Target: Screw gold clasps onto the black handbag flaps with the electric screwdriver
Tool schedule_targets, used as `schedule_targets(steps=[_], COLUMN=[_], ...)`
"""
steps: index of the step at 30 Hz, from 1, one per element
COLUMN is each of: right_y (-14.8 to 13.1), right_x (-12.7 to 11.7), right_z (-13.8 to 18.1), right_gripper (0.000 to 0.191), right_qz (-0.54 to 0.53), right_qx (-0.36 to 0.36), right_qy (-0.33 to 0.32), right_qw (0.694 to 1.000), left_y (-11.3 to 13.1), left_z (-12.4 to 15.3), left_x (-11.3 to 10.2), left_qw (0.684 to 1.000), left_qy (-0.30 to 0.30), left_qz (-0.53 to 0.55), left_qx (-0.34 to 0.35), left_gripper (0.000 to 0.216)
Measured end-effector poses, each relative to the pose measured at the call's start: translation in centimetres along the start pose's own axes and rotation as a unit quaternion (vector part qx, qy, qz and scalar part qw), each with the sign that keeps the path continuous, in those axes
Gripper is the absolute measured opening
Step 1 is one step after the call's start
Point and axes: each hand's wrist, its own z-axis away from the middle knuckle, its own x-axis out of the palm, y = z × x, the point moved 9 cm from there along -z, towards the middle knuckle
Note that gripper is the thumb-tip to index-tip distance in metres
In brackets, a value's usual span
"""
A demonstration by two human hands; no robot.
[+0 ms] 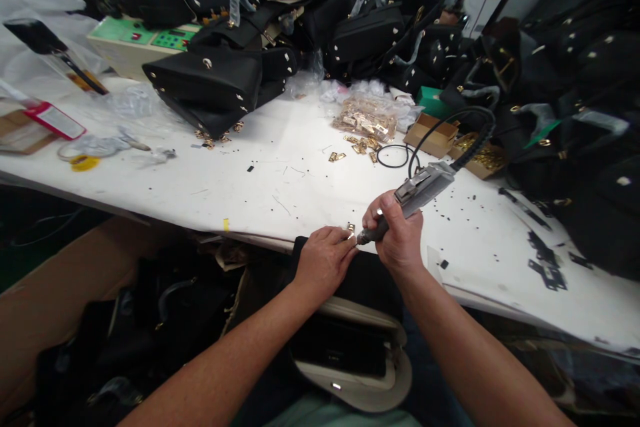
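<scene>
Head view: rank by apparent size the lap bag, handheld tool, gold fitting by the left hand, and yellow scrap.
1. Lap bag
2. Handheld tool
3. Gold fitting and yellow scrap: both tiny, too alike to rank.

The person's forearms (235,340) and hands (323,259) are bare, and the garment (333,413) worn is pale green.

An open bag (350,363) overlaps the counter's (260,210) near edge before us, our left hand (323,260) on it, the driver (423,190) in our right hand (403,237). Beyond lie small fittings (363,145), before a packet (363,115), with two boxes (433,137) to its right. Bags (370,37) crowd the far side; a machine (117,53) stands toward the far left corner. Below the counter, left, a carton (55,327) holds more bags.
</scene>
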Motion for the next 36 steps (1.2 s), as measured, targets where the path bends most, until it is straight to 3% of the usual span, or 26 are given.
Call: schedule_targets(steps=[18, 23, 36], right_y=[-0.4, -0.6, 2.6], right_x=[-0.3, -0.5, -0.3], right_z=[-0.3, -1.1, -1.4], right_gripper=[0.036, 0.036, 0.039], right_qz=[-0.006, -0.002, 0.041], right_qx=[-0.019, -0.031, 0.021], right_qy=[-0.001, 0.013, 0.022], right_qw=[1.000, 0.999, 0.999], left_y=[-0.2, -0.1, -0.4], left_z=[0.0, 0.3, 0.2], left_x=[0.1, -0.3, 0.0], left_qw=[1.000, 0.999, 0.999], left_qy=[0.005, 0.004, -0.005], left_qz=[0.010, 0.034, 0.049], left_qx=[-0.023, 0.010, 0.019], left_gripper=[0.015, 0.012, 0.011])
